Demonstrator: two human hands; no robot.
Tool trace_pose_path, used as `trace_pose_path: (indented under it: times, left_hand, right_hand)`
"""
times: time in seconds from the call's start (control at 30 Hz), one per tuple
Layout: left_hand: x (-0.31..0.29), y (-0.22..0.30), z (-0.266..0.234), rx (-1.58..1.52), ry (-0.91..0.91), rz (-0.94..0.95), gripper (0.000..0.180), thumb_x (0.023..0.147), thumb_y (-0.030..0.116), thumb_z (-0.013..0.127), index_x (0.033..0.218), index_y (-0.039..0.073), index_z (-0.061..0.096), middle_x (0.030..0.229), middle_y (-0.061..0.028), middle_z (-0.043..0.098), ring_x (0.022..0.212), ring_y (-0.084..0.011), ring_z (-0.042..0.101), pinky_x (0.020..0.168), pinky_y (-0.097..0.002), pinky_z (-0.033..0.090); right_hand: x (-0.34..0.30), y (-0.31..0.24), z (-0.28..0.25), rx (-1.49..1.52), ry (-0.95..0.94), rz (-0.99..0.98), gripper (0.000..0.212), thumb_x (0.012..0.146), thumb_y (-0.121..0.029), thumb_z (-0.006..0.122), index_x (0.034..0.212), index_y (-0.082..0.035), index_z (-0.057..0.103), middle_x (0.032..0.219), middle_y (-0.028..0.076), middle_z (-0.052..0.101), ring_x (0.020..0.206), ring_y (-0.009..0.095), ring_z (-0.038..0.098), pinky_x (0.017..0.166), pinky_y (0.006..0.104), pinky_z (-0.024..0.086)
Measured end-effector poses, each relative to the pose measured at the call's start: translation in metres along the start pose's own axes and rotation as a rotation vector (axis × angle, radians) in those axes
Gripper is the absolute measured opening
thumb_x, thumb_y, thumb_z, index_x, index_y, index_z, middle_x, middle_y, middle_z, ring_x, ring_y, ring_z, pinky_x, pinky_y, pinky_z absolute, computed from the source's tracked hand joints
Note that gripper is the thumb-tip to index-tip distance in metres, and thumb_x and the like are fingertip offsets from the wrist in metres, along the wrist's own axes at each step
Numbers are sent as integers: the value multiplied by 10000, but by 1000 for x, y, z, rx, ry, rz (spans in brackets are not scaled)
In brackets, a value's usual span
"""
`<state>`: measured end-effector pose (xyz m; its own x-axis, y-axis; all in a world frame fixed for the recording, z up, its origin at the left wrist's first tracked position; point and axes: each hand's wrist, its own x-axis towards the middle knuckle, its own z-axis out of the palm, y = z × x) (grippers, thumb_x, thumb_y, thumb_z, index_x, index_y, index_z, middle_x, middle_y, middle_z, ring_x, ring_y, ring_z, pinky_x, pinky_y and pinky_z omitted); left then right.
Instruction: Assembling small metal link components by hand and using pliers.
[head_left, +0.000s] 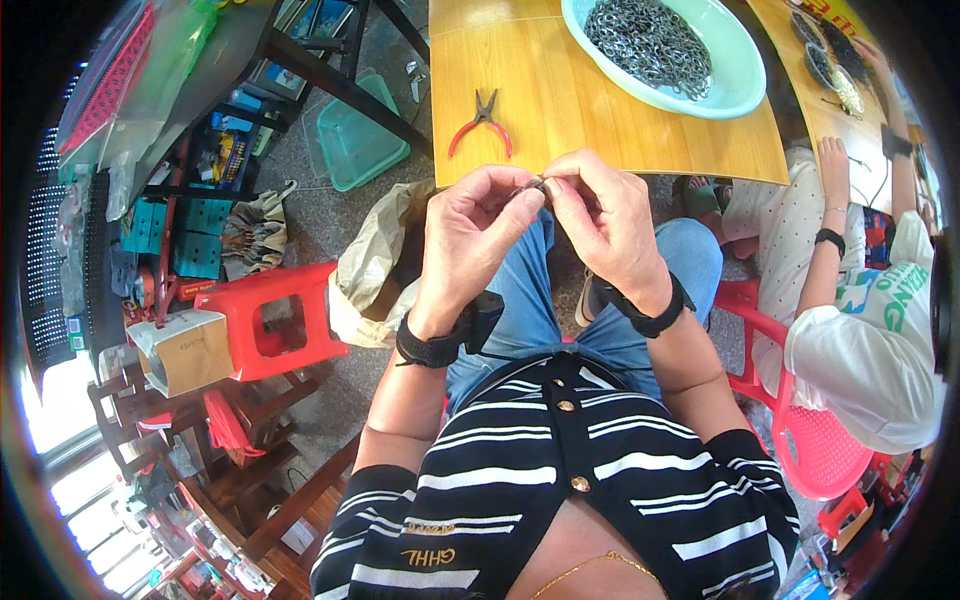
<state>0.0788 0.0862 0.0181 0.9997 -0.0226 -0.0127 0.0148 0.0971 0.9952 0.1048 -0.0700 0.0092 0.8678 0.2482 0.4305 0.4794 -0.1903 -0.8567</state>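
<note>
My left hand [480, 225] and my right hand [608, 215] meet at the near edge of the wooden table [510, 45]. Both are closed, fingertips pinching a small dark metal piece [539, 185] between them. Fingers cover most of it, so its exact shape is hidden. Beyond my left hand lie pliers [485, 112] with red handles, jaws pointing away from me. Farther off to the right, a pale green basin [742, 75] holds a heap of dark, shiny metal links [648, 45], either loose or chained; I cannot tell which.
At right, another person [850, 320] sits by a second table [790, 60] bearing bowls of small parts. An open bag [375, 265] and a red stool [275, 320] stand to my left. A green plastic bin [360, 135] lies on the floor beside the table.
</note>
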Motion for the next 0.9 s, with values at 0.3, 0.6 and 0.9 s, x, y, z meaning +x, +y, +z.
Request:
trace_pose_path:
  times: [0.3, 0.6, 0.9]
  left_hand:
    - [0, -9, 2, 226, 83, 109, 148, 867, 72, 627, 977, -26, 627, 798, -28, 658, 696, -53, 579, 650, -202, 476]
    - [-1, -1, 7, 143, 92, 49, 119, 892, 53, 571, 963, -32, 615, 787, -49, 664, 701, -73, 606, 642, -219, 498]
    - [-2, 3, 6, 187, 31, 11, 151, 854, 37, 634, 989, -17, 593, 869, -29, 627, 780, -69, 584, 708, -205, 473]
  right_hand:
    - [5, 6, 2, -165, -33, -160, 92, 802, 11, 593, 870, -29, 545, 646, 132, 561, 554, 274, 587, 501, 329, 450]
    - [-6, 13, 14, -65, 92, -84, 72, 819, 15, 575, 864, -35, 550, 607, 99, 561, 514, 199, 587, 477, 282, 435]
    - [-9, 9, 15, 137, 70, 121, 11, 868, -20, 546, 870, -27, 538, 599, 106, 558, 536, 170, 609, 490, 273, 441]
